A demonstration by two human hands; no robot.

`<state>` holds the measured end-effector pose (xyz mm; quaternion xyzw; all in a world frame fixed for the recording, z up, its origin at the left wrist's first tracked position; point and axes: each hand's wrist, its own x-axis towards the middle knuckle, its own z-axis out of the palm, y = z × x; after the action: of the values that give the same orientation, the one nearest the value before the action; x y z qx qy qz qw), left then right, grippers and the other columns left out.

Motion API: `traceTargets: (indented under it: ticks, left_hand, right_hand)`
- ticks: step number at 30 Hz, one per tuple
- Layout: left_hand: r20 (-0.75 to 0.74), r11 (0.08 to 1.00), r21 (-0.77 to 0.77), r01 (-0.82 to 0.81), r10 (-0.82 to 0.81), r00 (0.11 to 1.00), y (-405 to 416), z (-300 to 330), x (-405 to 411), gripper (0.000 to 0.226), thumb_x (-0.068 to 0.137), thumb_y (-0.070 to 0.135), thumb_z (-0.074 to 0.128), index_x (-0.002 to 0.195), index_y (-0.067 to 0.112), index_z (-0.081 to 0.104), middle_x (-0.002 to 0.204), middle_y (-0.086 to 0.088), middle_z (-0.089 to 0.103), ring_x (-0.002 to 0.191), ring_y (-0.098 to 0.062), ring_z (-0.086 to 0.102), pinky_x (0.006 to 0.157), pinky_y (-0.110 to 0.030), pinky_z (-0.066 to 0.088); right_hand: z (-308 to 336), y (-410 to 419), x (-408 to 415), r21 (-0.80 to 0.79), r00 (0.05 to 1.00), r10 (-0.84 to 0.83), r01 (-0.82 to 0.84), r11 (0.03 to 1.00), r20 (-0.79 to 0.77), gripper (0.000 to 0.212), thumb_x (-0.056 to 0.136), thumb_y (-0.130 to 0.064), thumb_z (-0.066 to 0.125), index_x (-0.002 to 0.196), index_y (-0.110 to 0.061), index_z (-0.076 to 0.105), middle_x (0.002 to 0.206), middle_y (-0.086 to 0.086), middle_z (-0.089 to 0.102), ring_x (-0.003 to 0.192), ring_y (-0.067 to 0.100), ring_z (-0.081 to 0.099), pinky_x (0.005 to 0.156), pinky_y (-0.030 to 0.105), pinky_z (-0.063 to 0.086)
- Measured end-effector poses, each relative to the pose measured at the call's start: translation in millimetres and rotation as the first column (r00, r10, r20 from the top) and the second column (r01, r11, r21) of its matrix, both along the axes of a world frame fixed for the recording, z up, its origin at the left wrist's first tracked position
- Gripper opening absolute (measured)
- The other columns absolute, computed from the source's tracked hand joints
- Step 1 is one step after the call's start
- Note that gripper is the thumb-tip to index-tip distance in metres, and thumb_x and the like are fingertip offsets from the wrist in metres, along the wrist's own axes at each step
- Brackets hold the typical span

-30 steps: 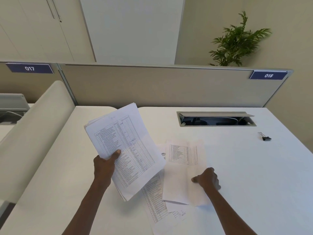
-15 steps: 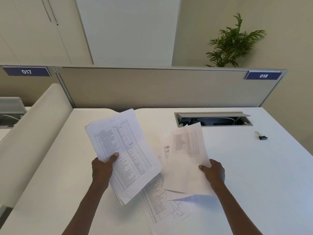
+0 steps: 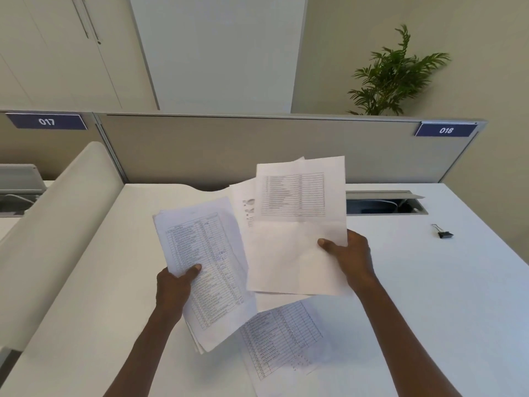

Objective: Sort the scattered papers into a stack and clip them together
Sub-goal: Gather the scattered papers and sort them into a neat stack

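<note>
My left hand [image 3: 176,285] grips a stack of printed sheets [image 3: 206,262] by its left edge, thumb on top, held above the white desk [image 3: 429,296]. My right hand [image 3: 347,257] pinches two or three loose sheets [image 3: 294,233] by their right edge and holds them raised beside the stack. The top one bears a table on its upper half and a crease across the middle. One more printed sheet [image 3: 280,339] lies flat on the desk below both hands. A black binder clip [image 3: 444,233] rests on the desk at the far right.
A cable hatch [image 3: 383,203] stands open in the desk behind the raised sheets. A beige partition [image 3: 200,150] with labels 017 and 018 bounds the back. A white curved divider [image 3: 51,233] runs along the left side. A potted plant [image 3: 395,73] stands beyond the partition.
My right hand has lifted the loose sheets off the desk and raised them up and back. The left hand keeps its stack, lowered slightly. One sheet stays on the desk.
</note>
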<state>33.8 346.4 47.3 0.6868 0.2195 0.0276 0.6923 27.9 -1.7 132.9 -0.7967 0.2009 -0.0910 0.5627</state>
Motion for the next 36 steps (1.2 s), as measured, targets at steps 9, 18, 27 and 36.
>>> traceTargets:
  ticks: [9,18,27,36]
  left_hand:
    - [-0.071,0.952,-0.266,0.153,-0.178,0.982,-17.4,5.4,-6.0,0.026,0.084,0.006,0.073,0.110,0.005,0.069,0.103,-0.013,0.076,0.094,-0.032,0.071,0.077,-0.039,0.056]
    - [-0.091,0.924,-0.291,0.246,-0.283,0.955,-25.4,9.7,-10.0,0.015,0.093,0.001,0.057,0.100,0.004,0.071,0.091,-0.016,0.077,0.070,-0.023,0.075,0.059,-0.033,0.061]
    - [-0.174,0.884,-0.458,0.089,-0.187,0.967,-32.4,20.4,-3.0,0.050,0.092,0.065,0.043,0.107,0.024,0.069,0.101,-0.004,0.077,0.096,-0.028,0.072,0.082,-0.045,0.057]
    - [-0.023,0.900,-0.362,0.240,-0.267,0.963,-29.9,27.1,-6.6,0.022,0.088,0.004,0.065,0.107,0.013,0.072,0.105,-0.009,0.077,0.093,-0.025,0.074,0.068,-0.032,0.061]
  right_hand:
    - [-26.1,39.4,2.7,0.130,0.963,0.254,-0.241,0.962,-0.094,0.039,0.071,-0.020,0.085,0.106,-0.017,0.067,0.100,0.001,0.075,0.087,0.020,0.072,0.076,0.039,0.061]
    - [-40.1,46.8,-5.9,0.357,0.863,0.483,-0.410,0.839,-0.145,0.052,0.071,-0.018,0.085,0.116,-0.015,0.060,0.107,0.005,0.074,0.097,0.026,0.072,0.082,0.041,0.060]
    - [-52.3,56.9,-6.3,0.239,0.903,0.405,-0.365,0.900,-0.142,0.055,0.069,-0.018,0.085,0.117,-0.021,0.059,0.109,0.000,0.071,0.099,0.022,0.069,0.080,0.038,0.060]
    - [-49.5,63.8,-5.6,0.137,0.895,0.427,-0.411,0.901,-0.129,0.049,0.076,-0.026,0.081,0.116,-0.024,0.053,0.107,-0.009,0.066,0.095,0.011,0.065,0.067,0.021,0.055]
